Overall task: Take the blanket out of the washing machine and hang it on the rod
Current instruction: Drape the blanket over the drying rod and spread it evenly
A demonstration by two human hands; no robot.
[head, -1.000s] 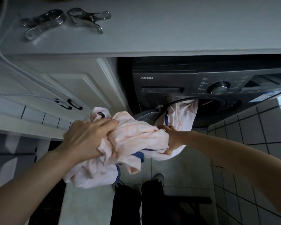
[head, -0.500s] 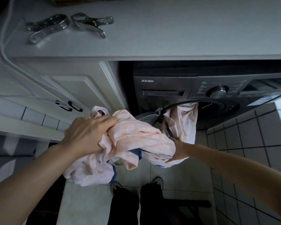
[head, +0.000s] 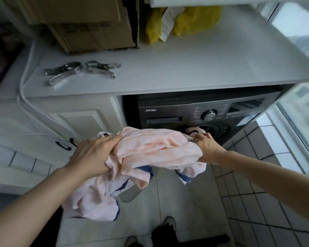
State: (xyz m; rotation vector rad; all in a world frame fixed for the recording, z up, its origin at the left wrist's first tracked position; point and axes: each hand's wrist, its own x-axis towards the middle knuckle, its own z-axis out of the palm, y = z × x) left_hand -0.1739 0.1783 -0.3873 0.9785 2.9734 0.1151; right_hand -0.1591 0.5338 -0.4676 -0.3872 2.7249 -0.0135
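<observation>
A crumpled pale pink blanket point(head: 155, 150) with dark blue trim hangs bunched between my hands in front of the dark front-loading washing machine point(head: 203, 113). My left hand point(head: 95, 154) grips its left end from above. My right hand point(head: 207, 147) grips the right end close to the drum opening point(head: 212, 129), where a small fold of pink cloth still shows. Loose folds droop below my left hand toward the floor. No rod is in view.
The machine sits under a white countertop point(head: 185, 61) holding two metal clips point(head: 64, 72) point(head: 102, 68), cardboard boxes point(head: 89, 29) and yellow bags point(head: 191, 20). A white cabinet point(head: 78, 118) stands left, a tiled ledge and window right. My feet are on the floor below.
The blanket has come almost wholly out of the drum and both hands have risen with it. My head has lifted, bringing the countertop, boxes and bags into view.
</observation>
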